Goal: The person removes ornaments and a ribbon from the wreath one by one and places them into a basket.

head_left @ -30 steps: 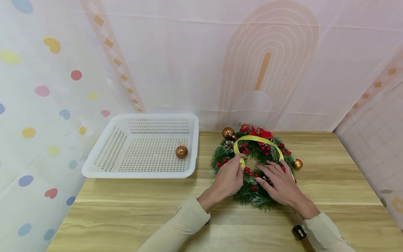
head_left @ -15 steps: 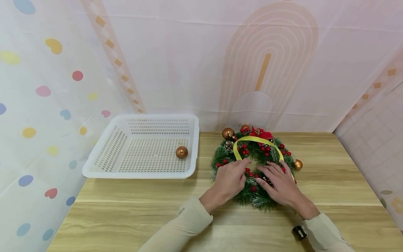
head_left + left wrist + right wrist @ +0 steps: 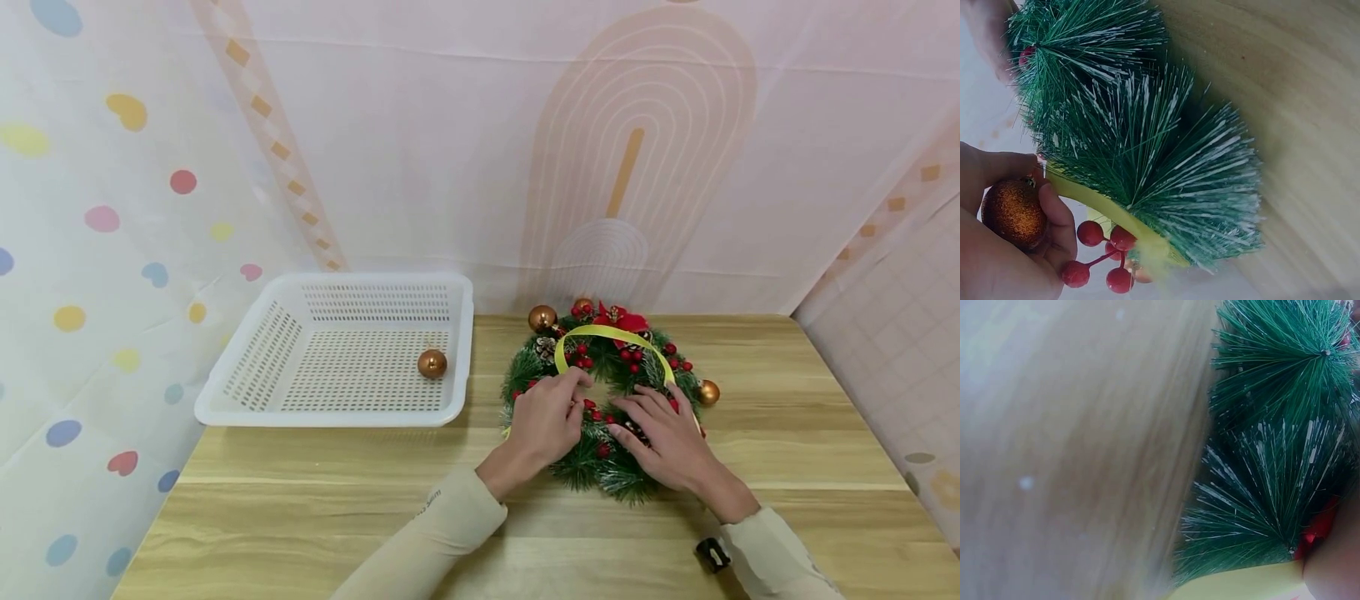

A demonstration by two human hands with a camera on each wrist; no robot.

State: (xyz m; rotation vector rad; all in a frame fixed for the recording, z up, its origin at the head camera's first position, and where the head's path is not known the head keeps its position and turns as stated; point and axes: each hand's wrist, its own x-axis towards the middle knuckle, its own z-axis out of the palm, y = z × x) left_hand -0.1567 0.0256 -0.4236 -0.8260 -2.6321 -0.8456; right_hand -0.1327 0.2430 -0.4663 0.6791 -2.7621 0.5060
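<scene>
Right now, a wreath point(image 3: 577, 467) lies flat on the bench point(image 3: 375, 467), toward 4 o'clock from the middle of the head view, and both hands are at it. Taking the wreath as a clock with 12 at the far side, the left hand point(image 3: 542, 419) is at 8 o'clock. Its fingers are clamped round a copper ball point(image 3: 1016, 214), which the left wrist view shows near red berries point(image 3: 1119, 280) and the green needles. The right hand point(image 3: 666, 433) rests on the wreath at 4 o'clock, fingers spread apart, the index fingertip at a yellow ribbon point(image 3: 600, 331) that arches over the hole.

Round the rim, a pine cone point(image 3: 545, 347) sits at 10 o'clock, a second ball point(image 3: 542, 317) at 11, a third ball point(image 3: 583, 304) just short of 12, a red flower point(image 3: 622, 321) just past 12, and a fourth ball point(image 3: 708, 392) at 3.

Over at the wreath's 9 to 10 o'clock, apart from it, stands a white basket point(image 3: 333, 417); one loose ball point(image 3: 432, 364) lies inside, at the basket's 3 o'clock. A patterned cloth point(image 3: 420, 167) hangs behind the bench.
</scene>
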